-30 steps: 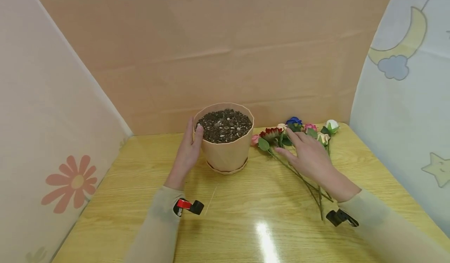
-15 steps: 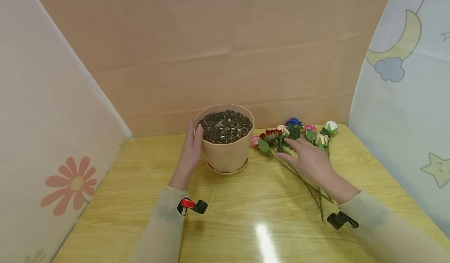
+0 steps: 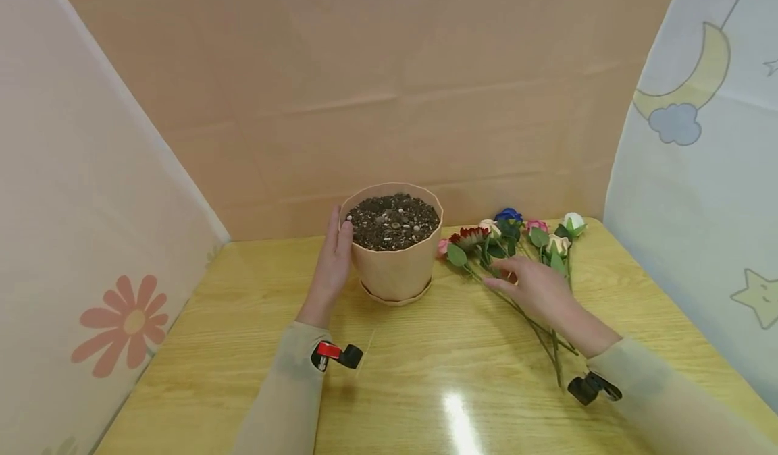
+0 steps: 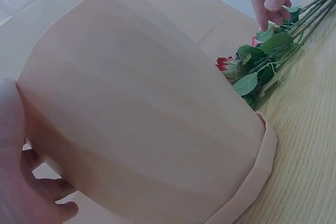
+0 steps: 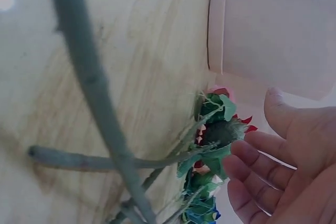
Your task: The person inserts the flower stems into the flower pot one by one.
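Note:
A peach flower pot (image 3: 395, 276) filled with dark soil (image 3: 392, 222) and small pebbles stands on a saucer (image 3: 398, 300). My left hand (image 3: 331, 266) rests against the pot's left side, fingers extended near the rim; part of it shows in the left wrist view (image 4: 23, 182). My right hand (image 3: 537, 293) hovers over artificial flowers with fingers loosely bent and nothing in them. Beneath it lie a dark red flower (image 3: 469, 237), a blue rose (image 3: 508, 215) and several pink, cream and white roses, their green stems (image 3: 537, 333) pointing toward me.
The pot and flowers are on a light wooden table (image 3: 243, 374). A tan cloth (image 3: 389, 90) hangs close behind the pot. Printed white cloths (image 3: 73, 171) flank the table on both sides.
My right hand has drawn back slightly and lowered toward the stems, its fingers bending more. My left hand stays against the pot.

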Tool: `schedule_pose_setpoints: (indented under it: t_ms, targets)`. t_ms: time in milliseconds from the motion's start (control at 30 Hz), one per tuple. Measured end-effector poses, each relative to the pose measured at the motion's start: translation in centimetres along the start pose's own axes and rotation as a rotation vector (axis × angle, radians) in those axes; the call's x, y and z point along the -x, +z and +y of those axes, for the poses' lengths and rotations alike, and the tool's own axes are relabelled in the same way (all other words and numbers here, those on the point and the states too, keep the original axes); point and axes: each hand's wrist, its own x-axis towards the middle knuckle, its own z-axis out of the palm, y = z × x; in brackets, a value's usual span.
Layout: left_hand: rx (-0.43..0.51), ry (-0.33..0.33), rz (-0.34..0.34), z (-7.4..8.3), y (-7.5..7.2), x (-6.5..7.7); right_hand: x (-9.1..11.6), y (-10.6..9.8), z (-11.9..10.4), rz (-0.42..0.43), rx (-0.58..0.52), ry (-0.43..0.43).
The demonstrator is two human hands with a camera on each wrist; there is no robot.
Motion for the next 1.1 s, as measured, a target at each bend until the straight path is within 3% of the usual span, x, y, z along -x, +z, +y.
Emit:
schedule_pose_setpoints:
  t_ms: [433, 1100]
  targets:
    - [0.004, 0.003, 0.013, -0.5, 0.6, -0.1, 0.2, 1.7, 1.3, -0.023, -0.030, 0.010]
    - [-0.009, 0.024, 0.026, -0.5, 0.2, -0.2, -0.4, 3.0, 2.5, -0.025, -0.045, 0.068]
